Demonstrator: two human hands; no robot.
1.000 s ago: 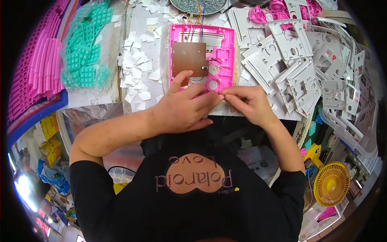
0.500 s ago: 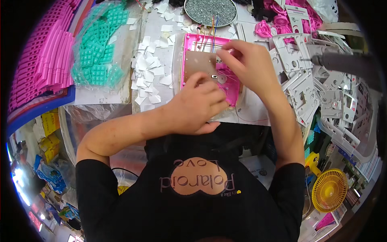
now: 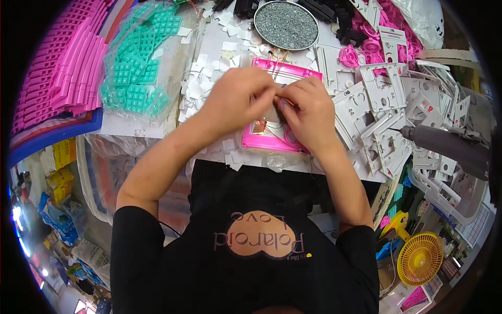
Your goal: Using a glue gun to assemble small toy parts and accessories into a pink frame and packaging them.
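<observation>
A pink plastic casing (image 3: 256, 142) lies on the worktable in front of me, with a flat brownish board (image 3: 272, 115) partly hidden between my hands. Thin coloured wires (image 3: 270, 64) stick up at the casing's far edge, and more cross its near part. Above the casing my left hand (image 3: 241, 97) is closed in a pinch; what its fingertips hold is hidden. My right hand (image 3: 309, 109) meets it there, thumb and fingers pinched on a bit of blue wire (image 3: 283, 101). A small coppery square (image 3: 259, 127) shows inside the casing, beside the left hand.
A round tray of small metal screws (image 3: 286, 25) stands beyond the casing. White paper pieces (image 3: 196, 86) and bagged teal keypads (image 3: 137, 70) lie left, near stacked pink panels (image 3: 78, 73). White plastic panels (image 3: 384, 91) pile up right, beside a dark power screwdriver (image 3: 444, 144).
My left hand has risen from the casing's near side to meet my right hand over it. The casing now sits turned at a different angle, and the view has shifted a little.
</observation>
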